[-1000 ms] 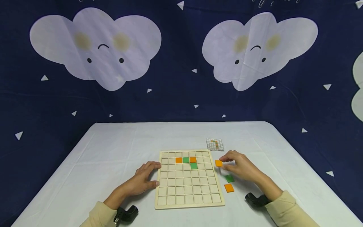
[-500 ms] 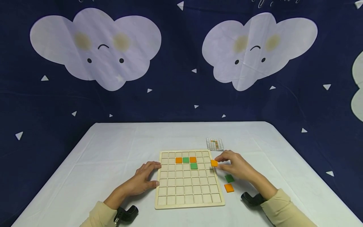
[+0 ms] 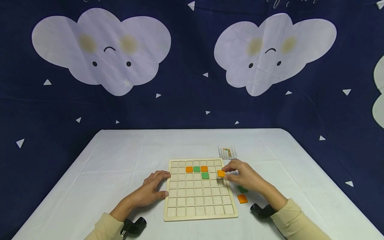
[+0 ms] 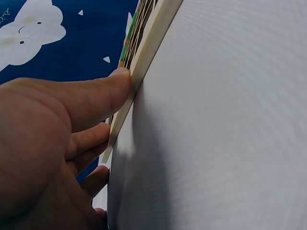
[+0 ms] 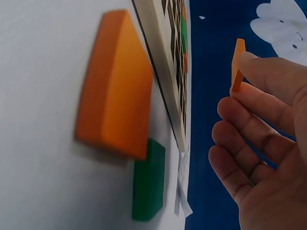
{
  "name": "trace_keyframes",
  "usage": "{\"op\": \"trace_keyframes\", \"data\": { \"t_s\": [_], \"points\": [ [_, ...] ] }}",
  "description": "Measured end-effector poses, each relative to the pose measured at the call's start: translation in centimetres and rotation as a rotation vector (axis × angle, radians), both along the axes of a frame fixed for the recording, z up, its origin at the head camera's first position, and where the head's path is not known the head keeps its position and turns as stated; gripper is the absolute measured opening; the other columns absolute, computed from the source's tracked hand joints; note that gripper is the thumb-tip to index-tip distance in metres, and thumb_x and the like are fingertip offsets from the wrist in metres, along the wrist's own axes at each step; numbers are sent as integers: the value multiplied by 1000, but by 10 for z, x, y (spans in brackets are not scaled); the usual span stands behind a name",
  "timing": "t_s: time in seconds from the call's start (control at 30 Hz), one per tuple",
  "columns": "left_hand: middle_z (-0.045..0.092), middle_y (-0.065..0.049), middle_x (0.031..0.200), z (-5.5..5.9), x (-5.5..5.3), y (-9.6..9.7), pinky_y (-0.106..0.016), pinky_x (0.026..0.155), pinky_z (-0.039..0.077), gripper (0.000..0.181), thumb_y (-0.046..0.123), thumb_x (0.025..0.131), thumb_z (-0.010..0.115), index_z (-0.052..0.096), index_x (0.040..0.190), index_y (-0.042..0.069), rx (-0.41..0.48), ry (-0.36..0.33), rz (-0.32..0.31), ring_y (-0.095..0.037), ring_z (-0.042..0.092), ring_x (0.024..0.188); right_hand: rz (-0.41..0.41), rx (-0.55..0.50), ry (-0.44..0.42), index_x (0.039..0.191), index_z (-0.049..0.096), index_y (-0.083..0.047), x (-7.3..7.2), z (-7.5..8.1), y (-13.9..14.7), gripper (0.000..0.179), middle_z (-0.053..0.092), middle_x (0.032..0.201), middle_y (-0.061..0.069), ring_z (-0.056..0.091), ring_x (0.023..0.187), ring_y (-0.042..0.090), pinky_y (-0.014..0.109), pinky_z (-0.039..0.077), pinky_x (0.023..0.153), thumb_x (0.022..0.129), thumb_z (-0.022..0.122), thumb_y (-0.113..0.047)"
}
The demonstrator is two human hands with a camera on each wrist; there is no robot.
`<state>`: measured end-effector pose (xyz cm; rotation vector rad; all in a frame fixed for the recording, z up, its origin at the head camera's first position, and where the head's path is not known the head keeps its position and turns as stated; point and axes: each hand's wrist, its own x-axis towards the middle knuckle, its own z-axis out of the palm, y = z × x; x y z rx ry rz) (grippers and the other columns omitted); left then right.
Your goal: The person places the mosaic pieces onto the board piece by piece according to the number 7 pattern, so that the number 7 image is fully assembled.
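Note:
Between thumb and index finger, my right hand (image 3: 247, 176) pinches an orange square tile (image 3: 221, 173) by its edge. The right wrist view shows that held tile (image 5: 237, 67) raised, other fingers loosely bent below it. Under it lies the right part of a pale wooden grid board (image 3: 195, 201). My left hand (image 3: 148, 190) rests at the board's left edge, thumb and fingertips touching the rim, fingers spread. Near the board's top sit two orange tiles (image 3: 189, 169) and a green tile (image 3: 196, 169) in one row, with another green tile (image 3: 205, 175) below the right orange one.
A loose orange tile (image 3: 242, 199) and a green tile (image 3: 242, 189), partly hidden by my right hand, lie right of the board. Behind the board's far right corner is a small printed grid card (image 3: 227, 152). White cloth covers the table (image 3: 135, 146).
My right hand has carried the orange tile left, from beside the board to over its right columns. My left hand has stayed at the board's edge.

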<state>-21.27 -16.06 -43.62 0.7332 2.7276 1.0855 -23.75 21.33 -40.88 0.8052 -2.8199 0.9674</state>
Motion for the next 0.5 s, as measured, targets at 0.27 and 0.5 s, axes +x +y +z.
{"op": "trace_keyframes", "data": {
  "t_s": [0.27,0.5],
  "points": [
    [40,-9,144,0,0,0,-65,110,13,56,26,83,70,47,132,9,-5,-5,14,-36,27,139,29,15,31,105,68,-17,1,0,-6,20,64,104,-5,59,98,15,39,51,86,87,68,-25],
    [41,-7,143,0,0,2,-63,110,15,55,24,83,71,48,131,10,-5,-10,34,-34,29,138,52,31,51,107,69,-18,1,-1,-12,22,64,103,-8,58,97,12,37,51,86,87,67,-27]
  ]
}}
